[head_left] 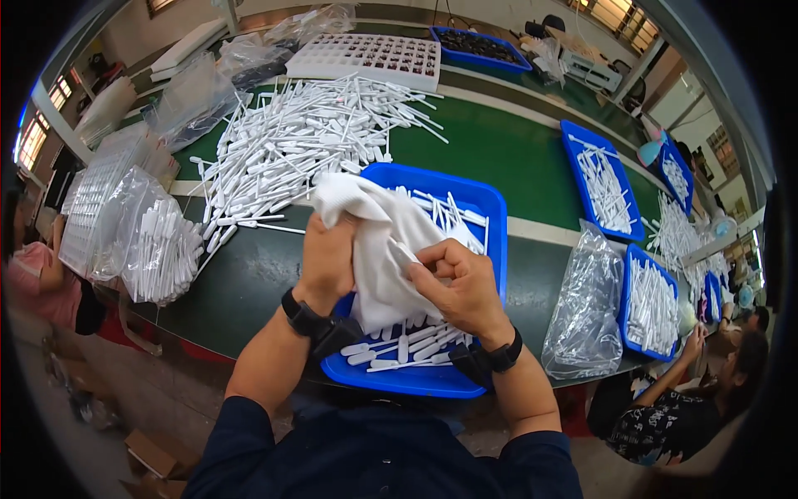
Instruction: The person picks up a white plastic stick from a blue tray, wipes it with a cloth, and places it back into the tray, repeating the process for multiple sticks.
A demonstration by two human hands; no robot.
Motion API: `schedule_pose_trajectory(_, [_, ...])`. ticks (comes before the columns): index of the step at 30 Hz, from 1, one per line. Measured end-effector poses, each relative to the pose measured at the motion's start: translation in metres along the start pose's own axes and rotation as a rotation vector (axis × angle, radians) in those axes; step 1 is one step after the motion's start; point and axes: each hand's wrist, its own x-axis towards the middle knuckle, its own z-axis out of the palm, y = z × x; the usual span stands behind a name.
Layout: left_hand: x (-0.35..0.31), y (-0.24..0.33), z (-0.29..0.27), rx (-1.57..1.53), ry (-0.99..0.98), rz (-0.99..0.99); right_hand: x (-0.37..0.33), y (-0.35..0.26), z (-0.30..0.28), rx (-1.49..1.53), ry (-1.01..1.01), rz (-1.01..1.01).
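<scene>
The white cloth [378, 270] hangs rumpled — left hand [327, 256] clutching it; right hand [460, 285] pinching a slim white piece [405, 251]

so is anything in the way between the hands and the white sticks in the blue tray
Partly: the white cloth, gripped in the left hand, hangs over the tray's middle and hides whatever lies there. Sticks at the near end show uncovered, as do some beyond the cloth.
</scene>
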Motion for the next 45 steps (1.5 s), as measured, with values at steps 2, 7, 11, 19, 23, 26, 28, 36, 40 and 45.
schedule_pose_trajectory(2, [0.005, 0.006, -0.004, -0.044, 0.038, -0.01, 0.001, -0.002, 0.004, 0.068, -0.008, 0.055])
schedule_pose_trajectory(7, [0.003, 0.005, 0.003, -0.137, 0.138, -0.146, 0.009, 0.009, -0.002, 0.372, -0.162, 0.254])
schedule_pose_trajectory(11, [-0.011, -0.007, 0.0, 0.059, -0.027, -0.206, 0.01, 0.019, -0.002, 0.844, -0.225, 0.411])
schedule_pose_trajectory(19, [-0.017, -0.018, 0.008, 0.454, -0.249, 0.025, 0.008, 0.014, -0.002, 0.494, -0.072, 0.373])
schedule_pose_trajectory(23, [-0.014, -0.013, 0.007, 0.551, -0.211, -0.036, 0.006, 0.018, -0.006, 0.306, 0.124, 0.201])
schedule_pose_trajectory(26, [-0.015, -0.013, 0.007, 0.668, -0.386, -0.252, 0.009, 0.02, -0.006, 0.378, 0.214, 0.123])
schedule_pose_trajectory(28, [-0.022, -0.009, 0.015, 0.6, -0.539, -0.326, 0.012, 0.022, -0.004, 0.497, 0.202, 0.113])
schedule_pose_trajectory(36, [-0.023, -0.008, 0.014, 0.502, -0.608, -0.363, 0.013, 0.029, -0.006, 0.517, 0.21, 0.137])
schedule_pose_trajectory(40, [-0.022, -0.008, 0.009, 0.54, -0.608, -0.337, 0.012, 0.027, -0.007, 0.537, 0.194, 0.097])
schedule_pose_trajectory(45, [-0.02, -0.01, 0.007, 0.492, -0.55, -0.389, 0.012, 0.025, -0.005, 0.56, 0.217, 0.062])
